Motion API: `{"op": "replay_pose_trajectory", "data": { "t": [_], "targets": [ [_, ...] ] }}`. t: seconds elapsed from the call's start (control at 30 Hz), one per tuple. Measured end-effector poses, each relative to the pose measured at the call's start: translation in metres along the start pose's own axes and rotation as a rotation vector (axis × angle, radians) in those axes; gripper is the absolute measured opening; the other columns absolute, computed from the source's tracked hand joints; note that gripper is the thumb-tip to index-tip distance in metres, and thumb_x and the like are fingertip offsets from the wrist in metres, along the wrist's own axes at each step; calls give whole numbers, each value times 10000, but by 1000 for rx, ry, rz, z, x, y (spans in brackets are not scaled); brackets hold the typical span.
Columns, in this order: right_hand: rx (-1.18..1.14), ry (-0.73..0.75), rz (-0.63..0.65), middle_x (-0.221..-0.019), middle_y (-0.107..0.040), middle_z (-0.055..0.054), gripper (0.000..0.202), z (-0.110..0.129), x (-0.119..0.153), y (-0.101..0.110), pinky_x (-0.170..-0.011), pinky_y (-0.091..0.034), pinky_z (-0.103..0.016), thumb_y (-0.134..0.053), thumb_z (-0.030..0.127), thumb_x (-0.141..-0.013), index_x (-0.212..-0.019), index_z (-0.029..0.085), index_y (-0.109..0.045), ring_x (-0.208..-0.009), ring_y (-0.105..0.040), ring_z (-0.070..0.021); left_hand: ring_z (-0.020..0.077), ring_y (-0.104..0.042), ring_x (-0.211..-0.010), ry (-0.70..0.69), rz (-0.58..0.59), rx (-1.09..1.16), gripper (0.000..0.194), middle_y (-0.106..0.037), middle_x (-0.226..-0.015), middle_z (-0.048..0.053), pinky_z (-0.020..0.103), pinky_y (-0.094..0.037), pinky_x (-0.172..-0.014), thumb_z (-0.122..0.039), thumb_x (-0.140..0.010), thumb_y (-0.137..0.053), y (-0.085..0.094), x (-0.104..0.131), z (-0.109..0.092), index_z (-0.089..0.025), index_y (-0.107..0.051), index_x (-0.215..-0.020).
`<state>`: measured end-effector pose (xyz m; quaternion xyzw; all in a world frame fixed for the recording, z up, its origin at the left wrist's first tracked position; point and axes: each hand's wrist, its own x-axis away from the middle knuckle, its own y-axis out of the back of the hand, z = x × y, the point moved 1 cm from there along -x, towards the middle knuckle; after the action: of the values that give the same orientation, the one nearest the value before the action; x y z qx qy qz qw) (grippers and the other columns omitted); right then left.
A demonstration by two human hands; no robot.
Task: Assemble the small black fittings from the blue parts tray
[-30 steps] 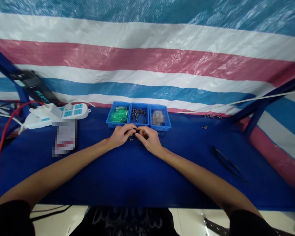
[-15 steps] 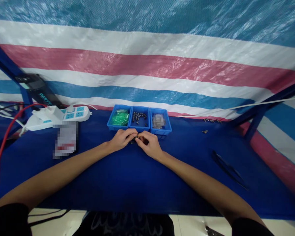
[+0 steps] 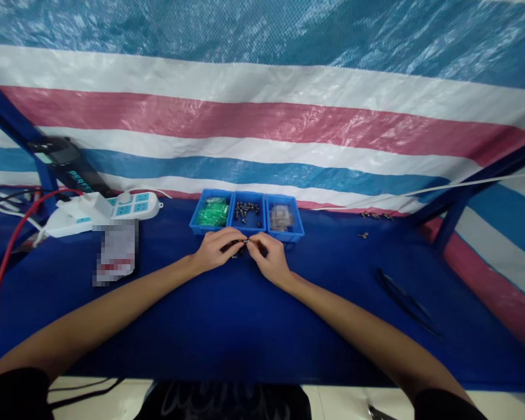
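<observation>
My left hand (image 3: 217, 249) and my right hand (image 3: 271, 256) meet just in front of the blue bins, both with fingers closed in a pinch. Between their fingertips is a small shiny metal part (image 3: 246, 241), too small to name and mostly covered. A few dark little pieces (image 3: 237, 253) show on the table beneath the fingers. Behind the hands, the middle blue bin (image 3: 248, 226) holds several small dark metal fittings (image 3: 247, 209). Green plastic packets (image 3: 213, 211) fill the left bin, and clear flat pieces (image 3: 282, 217) lie in the right one.
A white power strip (image 3: 144, 205), a pixelated package (image 3: 118, 251) and a red cable (image 3: 2, 268) are at the left. Small metal pieces (image 3: 363, 235) and a black cable tie-like strip (image 3: 409, 303) lie at the right. A striped tarp (image 3: 262, 122) hangs behind.
My fingertips have parted slightly, and the small metal part now shows between them. The whole view has shifted a little; the bins are unchanged.
</observation>
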<state>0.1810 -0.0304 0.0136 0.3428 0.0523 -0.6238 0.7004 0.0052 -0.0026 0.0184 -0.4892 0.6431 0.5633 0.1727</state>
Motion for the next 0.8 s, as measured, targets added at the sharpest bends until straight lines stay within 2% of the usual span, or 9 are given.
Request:
{"op": "replay_pose_trajectory", "data": {
  "t": [0.27,0.47,0.63,0.73,0.8],
  "targets": [
    [15,1,73,-648,-549,-7,280,-2,-2,-2,-596,-379,-238,-439,309,-919,-720,165,-572,-595,-496,-121,132,-648,-771,-1,-11,-16,118,-676,-873,75,210,-535,-643,-186,-855,-574,-1,1,1,-145,-634,-948],
    [31,-16,70,-631,-561,-4,265,-1,-3,-2,-599,-375,-236,-450,299,-907,-735,159,-595,-585,-501,-121,32,-518,-467,39,-62,-14,40,-695,-866,55,151,-466,-493,-161,-826,-583,-1,0,-1,-129,-602,-841],
    [56,-37,38,-628,-548,1,265,-1,-2,-1,-601,-373,-241,-461,291,-892,-684,169,-571,-582,-486,-117,74,-611,-619,17,-65,-52,80,-686,-871,59,164,-494,-555,-184,-842,-586,0,0,0,-137,-623,-895],
    [60,-27,20,-585,-471,10,336,-1,-2,0,-579,-361,-247,-453,302,-898,-585,182,-474,-556,-448,-115,120,-650,-769,12,-40,-55,118,-684,-878,62,209,-531,-665,-188,-868,-562,1,0,0,-148,-633,-953],
    [45,5,27,-591,-451,1,395,-1,-1,-1,-579,-364,-254,-429,309,-913,-538,186,-411,-563,-448,-117,127,-655,-797,20,-24,-44,125,-686,-874,58,218,-536,-694,-182,-881,-543,1,0,0,-152,-634,-963]
  ]
}}
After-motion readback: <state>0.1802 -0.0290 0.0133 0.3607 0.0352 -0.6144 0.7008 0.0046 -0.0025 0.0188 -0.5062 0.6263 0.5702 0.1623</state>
